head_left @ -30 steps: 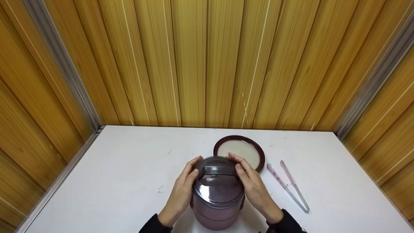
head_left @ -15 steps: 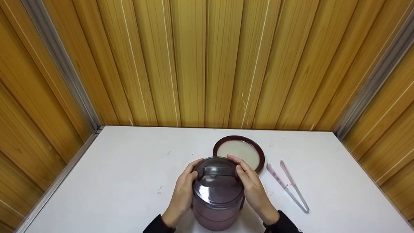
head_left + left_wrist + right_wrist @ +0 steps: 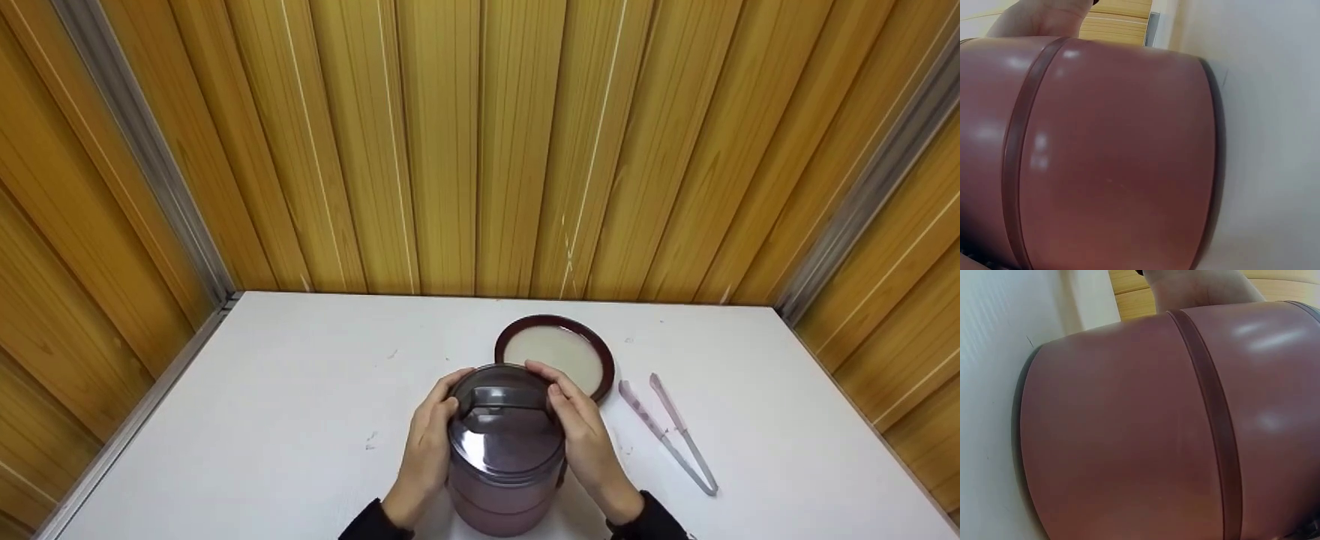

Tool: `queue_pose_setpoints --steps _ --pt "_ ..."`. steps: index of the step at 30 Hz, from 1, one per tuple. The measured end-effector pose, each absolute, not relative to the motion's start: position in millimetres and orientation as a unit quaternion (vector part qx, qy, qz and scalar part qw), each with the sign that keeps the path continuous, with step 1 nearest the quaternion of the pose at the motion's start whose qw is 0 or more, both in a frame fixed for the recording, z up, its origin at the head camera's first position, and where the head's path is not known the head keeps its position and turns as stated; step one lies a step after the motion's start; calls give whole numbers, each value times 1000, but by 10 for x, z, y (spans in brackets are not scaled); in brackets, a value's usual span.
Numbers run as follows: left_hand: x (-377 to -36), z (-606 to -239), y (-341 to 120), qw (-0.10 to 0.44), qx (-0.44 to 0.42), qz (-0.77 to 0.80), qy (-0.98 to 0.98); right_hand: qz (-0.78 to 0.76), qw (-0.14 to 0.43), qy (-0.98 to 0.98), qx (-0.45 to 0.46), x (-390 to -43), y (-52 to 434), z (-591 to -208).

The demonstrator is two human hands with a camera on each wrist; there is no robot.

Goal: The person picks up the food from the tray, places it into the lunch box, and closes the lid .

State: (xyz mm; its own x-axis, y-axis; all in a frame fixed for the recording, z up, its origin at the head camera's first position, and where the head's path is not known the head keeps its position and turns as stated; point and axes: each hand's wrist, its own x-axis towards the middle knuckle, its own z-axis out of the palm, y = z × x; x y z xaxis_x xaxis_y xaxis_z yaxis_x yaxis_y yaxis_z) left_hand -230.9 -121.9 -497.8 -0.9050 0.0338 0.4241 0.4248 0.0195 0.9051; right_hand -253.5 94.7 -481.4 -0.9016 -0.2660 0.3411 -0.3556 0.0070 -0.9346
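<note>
A round maroon stacked container (image 3: 504,480) stands on the white table (image 3: 262,420) near its front edge, capped by a dark translucent lid (image 3: 506,435) with a folded handle (image 3: 499,395). My left hand (image 3: 429,442) grips the lid's left side and my right hand (image 3: 583,435) grips its right side, fingers curled over the rim. Both wrist views are filled by the container's wall (image 3: 1112,163) (image 3: 1145,433), banded by a darker seam. The opposite hand shows at the top of each wrist view.
A dark-rimmed round lid with a pale inside (image 3: 555,352) lies just behind the container. Clear plastic tongs (image 3: 667,431) lie to the right. Wooden slat walls (image 3: 480,150) close the table in at the back and both sides.
Both hands have drawn slightly nearer to me along the lid's sides; the container has stayed in place.
</note>
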Motion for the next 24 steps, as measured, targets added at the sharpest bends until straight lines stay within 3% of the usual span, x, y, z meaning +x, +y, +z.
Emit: queue_pose_setpoints --steps 24 --pt "-2324 -5016 -1149 150 -139 -711 -673 686 35 -698 204 -2521 915 -4831"
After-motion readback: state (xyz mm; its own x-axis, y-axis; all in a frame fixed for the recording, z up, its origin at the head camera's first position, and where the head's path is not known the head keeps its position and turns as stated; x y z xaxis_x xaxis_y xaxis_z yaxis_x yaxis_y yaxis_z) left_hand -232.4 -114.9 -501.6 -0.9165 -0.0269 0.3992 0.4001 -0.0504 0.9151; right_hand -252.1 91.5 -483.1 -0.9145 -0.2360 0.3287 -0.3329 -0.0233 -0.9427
